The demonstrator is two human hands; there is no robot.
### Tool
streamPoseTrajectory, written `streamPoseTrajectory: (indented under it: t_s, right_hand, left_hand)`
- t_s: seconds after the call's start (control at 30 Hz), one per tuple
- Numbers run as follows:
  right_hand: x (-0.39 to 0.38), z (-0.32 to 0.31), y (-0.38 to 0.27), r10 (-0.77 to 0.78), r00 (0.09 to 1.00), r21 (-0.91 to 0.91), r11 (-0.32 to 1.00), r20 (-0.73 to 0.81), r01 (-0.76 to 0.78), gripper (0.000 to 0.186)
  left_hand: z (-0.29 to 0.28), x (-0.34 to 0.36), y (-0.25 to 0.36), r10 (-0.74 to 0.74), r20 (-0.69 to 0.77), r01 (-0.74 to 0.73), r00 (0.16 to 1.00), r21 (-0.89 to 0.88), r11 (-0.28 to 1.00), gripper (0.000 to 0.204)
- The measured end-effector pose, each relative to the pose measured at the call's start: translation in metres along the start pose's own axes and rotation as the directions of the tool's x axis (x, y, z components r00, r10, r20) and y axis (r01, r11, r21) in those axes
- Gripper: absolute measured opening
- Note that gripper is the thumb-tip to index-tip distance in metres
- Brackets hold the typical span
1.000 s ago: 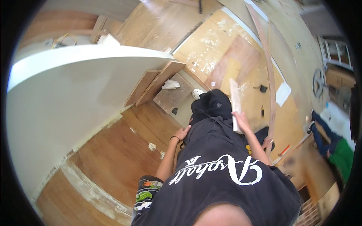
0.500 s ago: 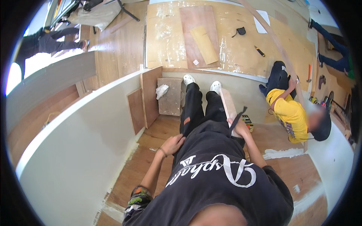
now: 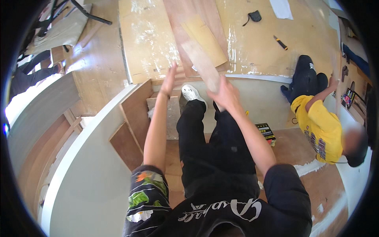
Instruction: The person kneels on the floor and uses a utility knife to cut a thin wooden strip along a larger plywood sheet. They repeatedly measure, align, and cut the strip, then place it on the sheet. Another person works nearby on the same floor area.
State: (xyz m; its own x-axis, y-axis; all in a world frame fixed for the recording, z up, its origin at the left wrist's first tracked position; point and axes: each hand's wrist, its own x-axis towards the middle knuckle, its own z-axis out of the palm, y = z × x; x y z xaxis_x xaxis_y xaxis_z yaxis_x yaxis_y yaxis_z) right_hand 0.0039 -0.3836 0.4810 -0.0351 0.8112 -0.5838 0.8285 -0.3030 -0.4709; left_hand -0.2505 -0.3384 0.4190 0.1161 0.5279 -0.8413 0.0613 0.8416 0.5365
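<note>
My right hand (image 3: 227, 94) is closed around the near end of a flat, pale wooden strip (image 3: 204, 66), which points away from me over the work board. My left hand (image 3: 169, 81) is raised to the left of the strip, apart from it, fingers stretched out and slightly blurred, holding nothing. Past the strip lies a tan rectangular piece (image 3: 211, 41) on a reddish plywood panel (image 3: 167, 14). The strip's far end overlaps these in view; whether it touches them I cannot tell.
The paint-marked board (image 3: 252, 51) carries a black tape measure (image 3: 254, 17), a utility knife (image 3: 280, 42) and a white sheet (image 3: 281, 8). A person in yellow (image 3: 319, 122) crouches at the right. A curved white-edged wall (image 3: 79, 158) runs along my left, beside a dusty block (image 3: 171, 118).
My right hand has carried the wooden strip up and forward from beside my leg. My left hand has left my thigh and risen ahead. My view has shifted, and I lean forward.
</note>
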Motion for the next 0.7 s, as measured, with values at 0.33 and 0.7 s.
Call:
streamPoseTrajectory:
  t_s: [0.33, 0.7]
  right_hand:
    - [0.236, 0.167, 0.08, -0.278, 0.959, 0.051, 0.959, -0.047, 0.281, 0.068]
    - [0.298, 0.228, 0.199, -0.407, 0.882, 0.108, 0.891, -0.239, 0.441, 0.037]
  left_hand:
    - [0.031, 0.303, -0.049, 0.156, -0.431, -0.159, 0.889, 0.03, 0.987, 0.12]
    - [0.019, 0.385, -0.112, 0.457, -0.538, -0.288, 0.708, 0.371, 0.883, 0.101]
